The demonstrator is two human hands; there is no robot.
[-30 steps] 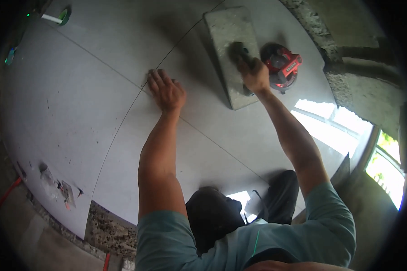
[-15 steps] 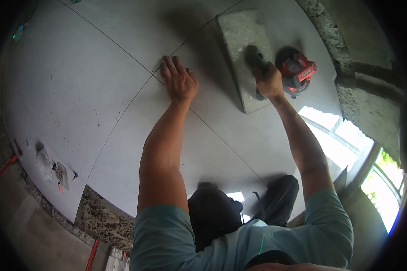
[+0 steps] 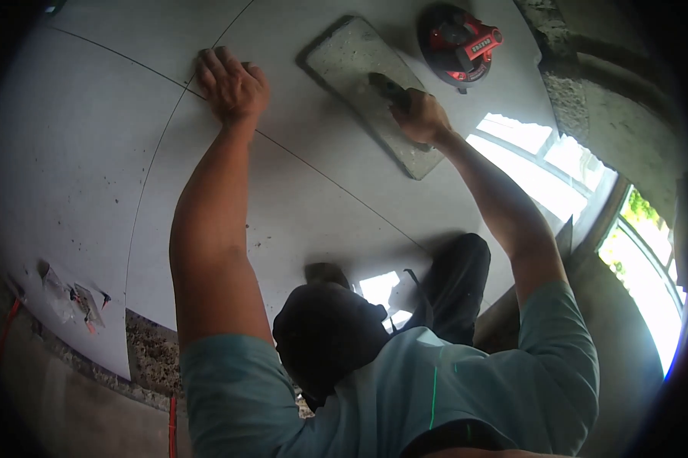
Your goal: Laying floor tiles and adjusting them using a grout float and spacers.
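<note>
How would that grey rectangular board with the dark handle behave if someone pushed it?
The board looks stiff: its long edges run nearly straight. It probably wouldn't roll, being broad and flat. It might slide fairly easily, since the tiled floor looks smooth enough to reflect window light, though the board's underside is hidden.

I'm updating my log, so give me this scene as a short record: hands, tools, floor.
Left hand: palm down on the grey tiles, just right of where two dark joints cross
Right hand: gripping the dark handle of a rectangular grey board
Board: cannot tell if it lies flat on the tiles
Red-and-black round device: on the tiles, to the right of the board
Floor: small tools at lower left, too unclear to name
</note>
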